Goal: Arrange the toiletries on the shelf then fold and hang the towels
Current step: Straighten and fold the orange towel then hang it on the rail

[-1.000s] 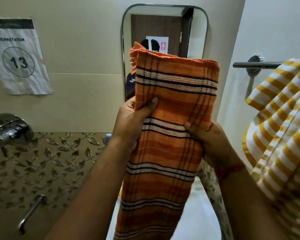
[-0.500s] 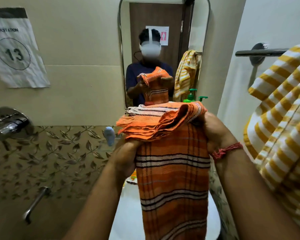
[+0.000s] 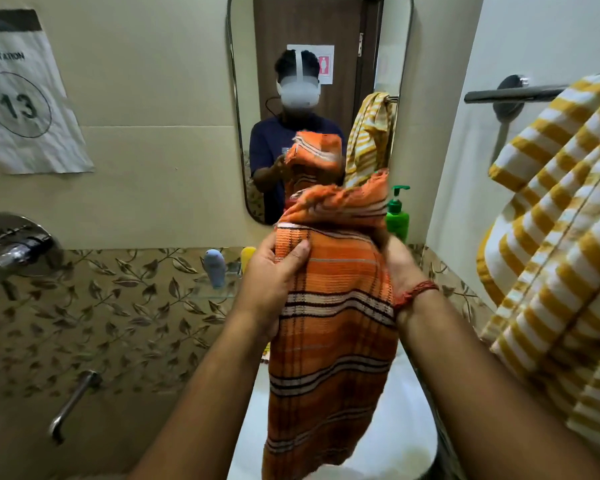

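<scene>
While hanging lengthwise between both hands, over the white basin (image 3: 406, 441): orange towel (image 3: 329, 327), long axis running vertical, top edge bunching and tipping over away from the body.

Left hand (image 3: 274, 282): clamping the towel's upper left edge, thumb (image 3: 297, 254) pressing on the front face, fingers hiding behind the cloth.

Right hand (image 3: 400, 268): closing on the upper right edge, fingers mostly hiding in the fold; red thread band (image 3: 416, 292) circling the wrist.

Rail (image 3: 513, 95): lying up and to the right of the towel, nearer the right hand, already carrying a yellow striped towel (image 3: 561, 216); bare stretch showing only at its left end.

Shelf (image 3: 215, 292): sitting left of and behind the left hand, holding a blue bottle (image 3: 214, 268) and a yellow bottle (image 3: 247, 256); green pump bottle (image 3: 397, 216) standing just behind the towel's top.

Step judged in hand: folding, hanging not yet beginning.
</scene>
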The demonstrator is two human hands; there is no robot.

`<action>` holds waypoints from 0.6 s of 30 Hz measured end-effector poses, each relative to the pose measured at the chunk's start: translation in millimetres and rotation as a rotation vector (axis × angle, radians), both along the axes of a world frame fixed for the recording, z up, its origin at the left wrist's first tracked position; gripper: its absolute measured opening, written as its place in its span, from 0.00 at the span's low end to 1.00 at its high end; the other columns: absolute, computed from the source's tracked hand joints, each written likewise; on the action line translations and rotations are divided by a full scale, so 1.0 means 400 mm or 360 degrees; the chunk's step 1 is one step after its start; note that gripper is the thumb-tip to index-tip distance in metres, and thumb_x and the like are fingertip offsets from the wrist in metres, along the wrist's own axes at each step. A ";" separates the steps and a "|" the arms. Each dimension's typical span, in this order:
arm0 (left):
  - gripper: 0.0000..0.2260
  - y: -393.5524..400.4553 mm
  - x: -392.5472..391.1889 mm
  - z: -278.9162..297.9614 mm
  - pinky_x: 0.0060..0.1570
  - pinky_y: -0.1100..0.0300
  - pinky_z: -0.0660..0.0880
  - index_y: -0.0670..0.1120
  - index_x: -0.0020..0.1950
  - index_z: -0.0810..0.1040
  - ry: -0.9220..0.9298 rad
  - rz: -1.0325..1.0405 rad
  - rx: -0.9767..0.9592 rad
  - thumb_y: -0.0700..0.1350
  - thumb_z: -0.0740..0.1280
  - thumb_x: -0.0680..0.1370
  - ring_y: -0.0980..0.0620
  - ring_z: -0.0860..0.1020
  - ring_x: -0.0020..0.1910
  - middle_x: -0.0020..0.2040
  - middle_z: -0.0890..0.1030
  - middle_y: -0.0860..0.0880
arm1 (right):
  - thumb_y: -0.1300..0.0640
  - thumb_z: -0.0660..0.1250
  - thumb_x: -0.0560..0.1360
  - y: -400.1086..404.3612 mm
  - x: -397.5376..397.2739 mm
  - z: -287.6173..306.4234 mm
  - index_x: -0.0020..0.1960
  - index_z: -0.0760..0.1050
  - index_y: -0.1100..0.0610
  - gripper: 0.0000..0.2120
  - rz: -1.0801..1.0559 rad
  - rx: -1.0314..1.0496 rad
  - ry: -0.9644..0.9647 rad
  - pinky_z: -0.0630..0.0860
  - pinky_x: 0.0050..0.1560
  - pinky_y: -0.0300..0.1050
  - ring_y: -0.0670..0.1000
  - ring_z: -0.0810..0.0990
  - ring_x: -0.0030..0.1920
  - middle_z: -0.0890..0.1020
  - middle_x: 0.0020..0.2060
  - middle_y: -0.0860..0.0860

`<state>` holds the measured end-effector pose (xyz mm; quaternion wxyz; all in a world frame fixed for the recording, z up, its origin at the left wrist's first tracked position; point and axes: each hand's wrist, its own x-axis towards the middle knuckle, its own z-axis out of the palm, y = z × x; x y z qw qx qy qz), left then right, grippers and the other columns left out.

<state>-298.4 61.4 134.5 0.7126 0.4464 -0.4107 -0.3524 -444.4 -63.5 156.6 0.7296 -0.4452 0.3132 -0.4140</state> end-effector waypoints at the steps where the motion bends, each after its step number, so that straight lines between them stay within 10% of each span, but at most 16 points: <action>1: 0.15 -0.003 -0.001 0.002 0.60 0.35 0.77 0.44 0.65 0.77 0.0027 0.0018 0.0014 0.44 0.69 0.79 0.37 0.83 0.57 0.58 0.84 0.38 | 0.56 0.63 0.80 0.003 0.003 -0.013 0.41 0.77 0.60 0.12 0.0070 0.0044 -0.0057 0.80 0.29 0.40 0.51 0.83 0.28 0.83 0.27 0.54; 8: 0.09 0.001 0.017 -0.012 0.56 0.36 0.79 0.44 0.59 0.79 0.0055 0.0198 0.0061 0.45 0.69 0.80 0.38 0.85 0.52 0.52 0.86 0.40 | 0.48 0.62 0.81 0.039 -0.035 -0.040 0.44 0.86 0.60 0.20 0.0543 -0.0036 -0.0231 0.82 0.48 0.50 0.55 0.86 0.40 0.85 0.40 0.58; 13: 0.12 0.007 0.031 0.029 0.47 0.48 0.82 0.41 0.62 0.77 0.0083 0.0240 -0.0017 0.43 0.68 0.80 0.42 0.86 0.48 0.50 0.86 0.41 | 0.53 0.71 0.74 0.067 -0.094 -0.101 0.71 0.72 0.54 0.26 0.0953 -0.0400 -0.0304 0.78 0.62 0.55 0.60 0.78 0.65 0.78 0.65 0.61; 18: 0.13 0.028 0.047 0.049 0.51 0.49 0.82 0.46 0.65 0.74 0.0074 0.0103 -0.0077 0.44 0.66 0.81 0.41 0.84 0.55 0.58 0.84 0.40 | 0.63 0.67 0.77 0.109 -0.081 -0.108 0.68 0.72 0.57 0.20 0.0447 -0.0668 -0.0198 0.81 0.56 0.54 0.60 0.82 0.59 0.83 0.58 0.59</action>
